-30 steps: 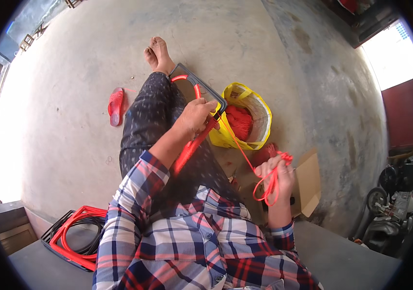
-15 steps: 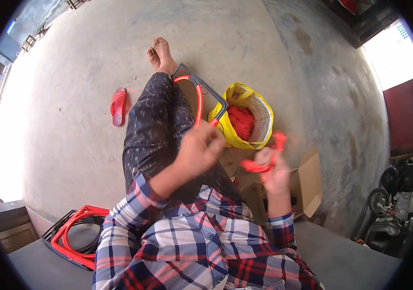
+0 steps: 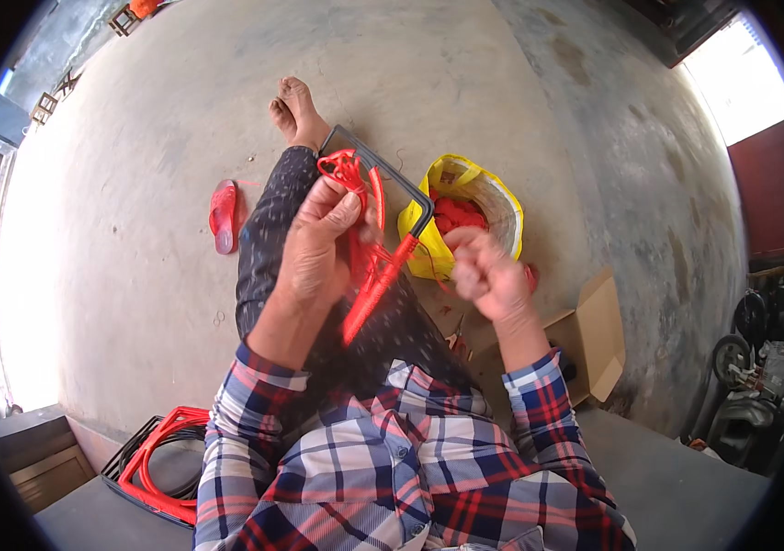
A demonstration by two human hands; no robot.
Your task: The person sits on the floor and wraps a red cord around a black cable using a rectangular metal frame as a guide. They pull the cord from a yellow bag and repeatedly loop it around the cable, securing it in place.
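I sit on a concrete floor with one leg stretched out. My left hand (image 3: pixel 320 246) grips a dark rectangular metal frame (image 3: pixel 417 200) that rests on my lap, partly wrapped in red cord (image 3: pixel 351 170). A long red netting needle (image 3: pixel 372 289) lies under that hand's fingers, pointing down toward me. My right hand (image 3: pixel 486 274) is closed in a fist just right of the frame, pulling a thin red strand; the strand itself is blurred.
A yellow bag (image 3: pixel 465 188) with red cord inside stands beside my right hand. An open cardboard box (image 3: pixel 594 331) lies at right. A red sandal (image 3: pixel 223 213) lies at left. Finished red-wrapped frames (image 3: pixel 157 459) are stacked lower left. Parked vehicles stand at far right.
My left hand moved up along the frame and now holds it with the needle. My right hand drew in from the lower right toward the frame, the loose cord loop pulled tight.
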